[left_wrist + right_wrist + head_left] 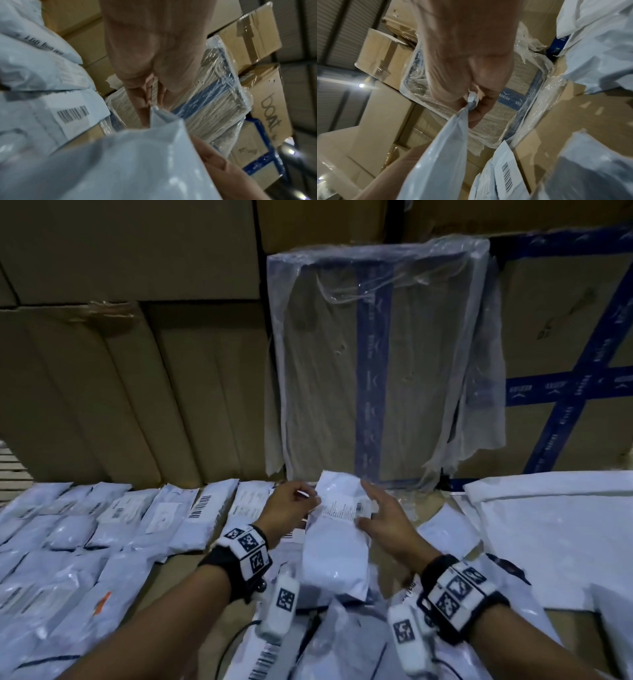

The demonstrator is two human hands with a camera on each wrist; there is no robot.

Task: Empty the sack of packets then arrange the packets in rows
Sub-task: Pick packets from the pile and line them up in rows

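At the centre of the head view, the left hand and right hand each pinch a top corner of one white packet, held up just right of the finished row of packets along the frame's left. The sack lies flat at right. Best to lower it label-up, edge flush beside the last packet, then release both pinches together.

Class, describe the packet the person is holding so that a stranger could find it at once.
Start at the plastic-wrapped box standing at the back. Just below it, a white packet is pinched by the left hand and right hand. Unlike the packets in rows, it is lifted.
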